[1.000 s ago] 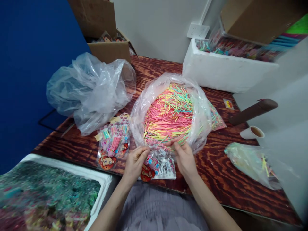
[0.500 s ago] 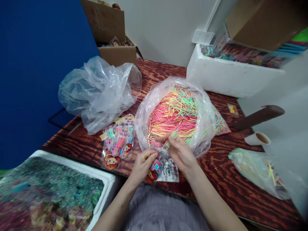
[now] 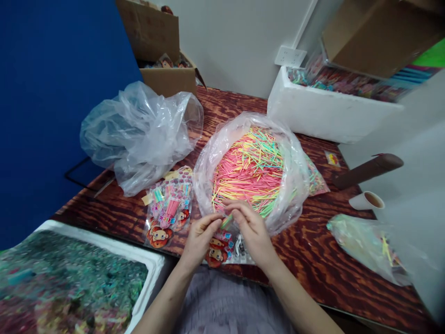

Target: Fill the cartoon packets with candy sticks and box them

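Note:
My left hand [image 3: 199, 237] is closed, thumb against fingers, on the top edge of a small clear packet [image 3: 216, 254] printed with a red-haired cartoon face. In my right hand [image 3: 256, 235] is a small bunch of thin green and yellow sticks [image 3: 227, 221], pinched between thumb and fingers at the packet's top; whether their ends are inside it I cannot tell. Just beyond both hands stands a large clear plastic bag [image 3: 202, 171] with its rim rolled back, full of pink, yellow and green sticks [image 3: 248, 174]. Several filled cartoon packets [image 3: 170, 208] lie to the left.
A crumpled clear bag [image 3: 146, 134] and a cardboard box [image 3: 168, 81] are at the back left. Behind on the right is a white foam box [image 3: 323, 109]. A paper cup [image 3: 361, 201], a brown post-like object [image 3: 370, 170] and another plastic bag [image 3: 365, 246] lie along the right side.
My right hand has moved left and slightly down with the sticks, closer to my left hand and the packet's top. The packet's printed face now shows more.

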`<act>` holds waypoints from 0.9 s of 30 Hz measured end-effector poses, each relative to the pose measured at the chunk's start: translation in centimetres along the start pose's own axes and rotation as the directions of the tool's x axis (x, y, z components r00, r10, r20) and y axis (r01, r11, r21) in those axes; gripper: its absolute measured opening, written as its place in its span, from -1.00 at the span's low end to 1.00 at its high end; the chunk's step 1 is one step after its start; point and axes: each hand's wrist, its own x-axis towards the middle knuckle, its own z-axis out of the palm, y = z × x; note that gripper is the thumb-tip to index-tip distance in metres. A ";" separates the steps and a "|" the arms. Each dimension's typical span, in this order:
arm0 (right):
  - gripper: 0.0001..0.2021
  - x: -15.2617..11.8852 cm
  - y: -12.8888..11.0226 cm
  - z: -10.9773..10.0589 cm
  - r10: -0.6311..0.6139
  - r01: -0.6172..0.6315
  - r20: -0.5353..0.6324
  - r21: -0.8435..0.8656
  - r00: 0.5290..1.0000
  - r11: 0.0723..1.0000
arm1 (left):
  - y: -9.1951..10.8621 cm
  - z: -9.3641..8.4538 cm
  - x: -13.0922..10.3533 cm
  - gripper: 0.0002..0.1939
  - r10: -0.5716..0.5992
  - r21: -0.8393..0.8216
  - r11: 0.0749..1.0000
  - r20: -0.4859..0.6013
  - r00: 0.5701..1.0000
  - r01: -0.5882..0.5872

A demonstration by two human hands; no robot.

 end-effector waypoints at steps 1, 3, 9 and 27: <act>-0.79 -0.1 -0.1 0.4 -0.026 0.027 0.030 -0.056 0.999 0.998 | 0.0 -0.2 0.0 -0.73 -0.010 -0.019 1.000 -0.004 1.000 0.010; -0.81 -0.5 -0.4 1.0 -0.061 0.075 0.094 -0.160 0.994 0.984 | 0.0 -0.7 0.0 -0.72 -0.032 -0.059 0.998 -0.014 0.999 0.031; -0.77 -0.6 0.6 -0.4 -0.035 0.049 0.109 -0.126 0.993 0.991 | -0.8 -2.8 0.1 -0.68 -0.112 -0.133 0.986 -0.096 0.989 0.099; -0.69 2.9 2.4 -3.0 -0.091 0.091 -0.347 -0.017 0.933 0.996 | -0.2 -2.1 0.7 -0.73 0.015 0.034 0.999 -0.045 0.999 -0.014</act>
